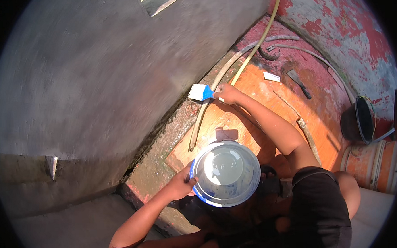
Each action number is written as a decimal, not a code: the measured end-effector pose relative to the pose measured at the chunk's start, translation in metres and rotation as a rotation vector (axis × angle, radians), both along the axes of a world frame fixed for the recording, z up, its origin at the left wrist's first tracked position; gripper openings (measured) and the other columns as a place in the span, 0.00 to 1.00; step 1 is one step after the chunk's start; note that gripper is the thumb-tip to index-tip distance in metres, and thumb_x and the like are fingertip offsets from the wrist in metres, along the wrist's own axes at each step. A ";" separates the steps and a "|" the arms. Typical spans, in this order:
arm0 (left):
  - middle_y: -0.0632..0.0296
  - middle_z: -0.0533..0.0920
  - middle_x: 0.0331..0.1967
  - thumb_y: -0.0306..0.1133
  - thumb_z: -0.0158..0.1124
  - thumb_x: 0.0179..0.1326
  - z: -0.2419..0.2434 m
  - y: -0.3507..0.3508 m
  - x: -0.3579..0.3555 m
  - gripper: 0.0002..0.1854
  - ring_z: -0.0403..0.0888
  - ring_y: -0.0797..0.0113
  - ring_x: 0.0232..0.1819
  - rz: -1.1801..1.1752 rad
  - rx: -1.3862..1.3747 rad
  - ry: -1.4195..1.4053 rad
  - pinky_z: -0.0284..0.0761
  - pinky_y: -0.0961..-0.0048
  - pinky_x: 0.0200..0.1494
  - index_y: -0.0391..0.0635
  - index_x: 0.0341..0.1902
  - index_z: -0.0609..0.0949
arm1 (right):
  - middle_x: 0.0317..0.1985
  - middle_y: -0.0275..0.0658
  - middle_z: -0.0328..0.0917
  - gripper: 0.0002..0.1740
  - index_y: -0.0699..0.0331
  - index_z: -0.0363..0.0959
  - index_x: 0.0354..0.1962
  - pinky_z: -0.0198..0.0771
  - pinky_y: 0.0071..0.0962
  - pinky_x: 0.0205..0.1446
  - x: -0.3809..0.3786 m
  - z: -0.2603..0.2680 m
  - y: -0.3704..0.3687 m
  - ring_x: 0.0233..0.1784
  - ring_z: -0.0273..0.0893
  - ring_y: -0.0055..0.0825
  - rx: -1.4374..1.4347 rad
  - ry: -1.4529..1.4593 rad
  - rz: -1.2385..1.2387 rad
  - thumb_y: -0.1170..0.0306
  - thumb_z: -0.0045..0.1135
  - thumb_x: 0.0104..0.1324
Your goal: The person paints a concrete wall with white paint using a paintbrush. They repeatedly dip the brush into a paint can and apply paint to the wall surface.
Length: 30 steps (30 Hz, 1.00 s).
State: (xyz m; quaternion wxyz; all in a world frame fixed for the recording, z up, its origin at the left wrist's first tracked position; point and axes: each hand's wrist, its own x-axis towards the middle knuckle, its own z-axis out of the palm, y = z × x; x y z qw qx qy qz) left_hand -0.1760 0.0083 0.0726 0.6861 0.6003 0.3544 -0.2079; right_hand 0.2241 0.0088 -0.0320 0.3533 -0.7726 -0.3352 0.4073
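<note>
My right hand (228, 93) grips a wide paintbrush (206, 92) with a blue body. Its bristles are coated white and point left toward the grey wall (93, 85); whether they touch it I cannot tell. Lower down, my left hand (182, 184) holds the left rim of a round plastic tub (239, 195) with blue smears along its edge. Pale, watery-looking liquid (224, 166) with bright glare lies in the tub. Beneath the brush hand runs a stiff grey pipe or hose (228, 64), lying across an orange wooden board (250, 85).
A yellowish hose (264, 34) crosses from the top. On the right are a black bucket (351, 125), an orange bucket (359, 165) on its side and a scraper (299, 83). A stick (308, 135) lies on the board. A red, peeling wall (344, 34) closes the corner.
</note>
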 end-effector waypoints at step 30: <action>0.49 0.86 0.33 0.37 0.60 0.77 0.037 0.019 0.037 0.16 0.91 0.59 0.31 0.152 -0.120 -0.212 0.91 0.64 0.35 0.38 0.54 0.67 | 0.19 0.38 0.73 0.23 0.70 0.82 0.48 0.69 0.32 0.31 -0.022 0.208 -0.153 0.23 0.74 0.28 -0.495 -0.021 0.729 0.56 0.57 0.71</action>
